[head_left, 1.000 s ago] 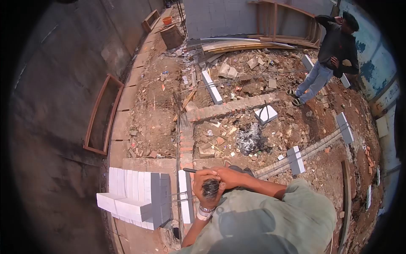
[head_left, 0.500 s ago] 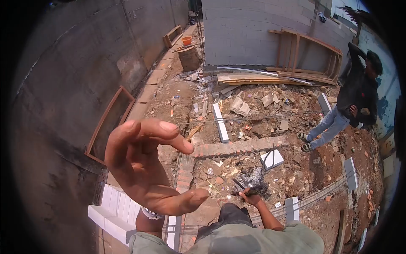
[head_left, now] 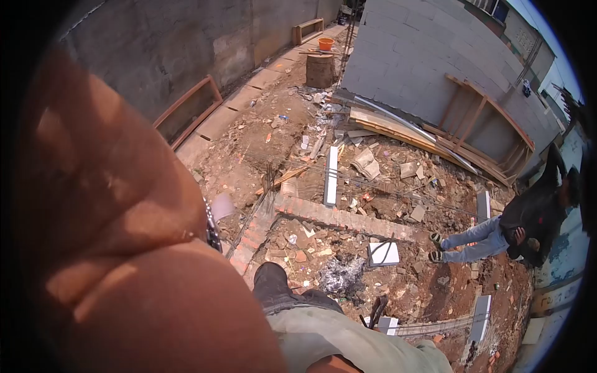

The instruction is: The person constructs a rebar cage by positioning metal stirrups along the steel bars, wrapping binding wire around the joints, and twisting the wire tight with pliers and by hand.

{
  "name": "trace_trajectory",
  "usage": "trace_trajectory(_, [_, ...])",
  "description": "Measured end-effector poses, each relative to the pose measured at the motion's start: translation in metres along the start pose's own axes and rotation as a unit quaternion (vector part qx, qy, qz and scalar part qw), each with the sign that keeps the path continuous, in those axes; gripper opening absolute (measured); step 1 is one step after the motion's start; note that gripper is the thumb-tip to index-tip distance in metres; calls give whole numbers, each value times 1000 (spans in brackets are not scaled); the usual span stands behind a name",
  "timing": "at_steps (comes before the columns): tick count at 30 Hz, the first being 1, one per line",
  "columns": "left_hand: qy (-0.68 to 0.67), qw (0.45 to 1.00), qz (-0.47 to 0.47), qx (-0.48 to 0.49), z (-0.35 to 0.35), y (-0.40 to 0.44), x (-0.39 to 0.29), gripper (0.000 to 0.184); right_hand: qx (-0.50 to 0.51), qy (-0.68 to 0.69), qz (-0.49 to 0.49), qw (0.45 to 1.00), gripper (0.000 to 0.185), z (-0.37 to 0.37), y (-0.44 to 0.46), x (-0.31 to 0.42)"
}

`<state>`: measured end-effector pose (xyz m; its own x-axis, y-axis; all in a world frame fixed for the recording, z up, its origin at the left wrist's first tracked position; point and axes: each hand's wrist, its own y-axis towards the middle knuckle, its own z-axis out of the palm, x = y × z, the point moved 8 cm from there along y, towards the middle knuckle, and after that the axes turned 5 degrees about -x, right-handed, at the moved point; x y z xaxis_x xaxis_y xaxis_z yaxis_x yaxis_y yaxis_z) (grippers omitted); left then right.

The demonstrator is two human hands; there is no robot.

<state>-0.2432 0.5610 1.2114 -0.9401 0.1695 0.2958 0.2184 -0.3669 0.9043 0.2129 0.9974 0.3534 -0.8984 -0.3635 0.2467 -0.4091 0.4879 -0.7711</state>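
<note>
Close up at left, left hand [head_left: 143, 242]; opening and hold unclear.

The left hand [head_left: 143, 242] looms blurred at the lens, its fingers not distinguishable; it covers the lower left of the view and partly hides a bracelet [head_left: 212, 229] and the near end of a wooden frame [head_left: 198, 107]; the right hand cannot be made out; a patch of bare skin [head_left: 334, 364] is cut off by the bottom edge; a dark object [head_left: 377, 309] is too indistinct to identify; the standing person's head [head_left: 571, 186] fades into the dark rim.
</note>
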Motion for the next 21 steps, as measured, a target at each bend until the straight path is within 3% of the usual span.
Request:
trace_trajectory(10, [2, 1000, -12, -5, -12, -33, 62, 39, -19, 180, 27, 983, 55, -17, 1, 182])
trace_trajectory(18, [62, 996, 48, -31, -52, -31, 100, 28, -18, 267, 110, 957, 52, 19, -32, 198])
trace_trajectory(21, [152, 986, -54, -36, -112, -107, 154, 25, -21, 262, 118, 958, 51, 28, -14, 218])
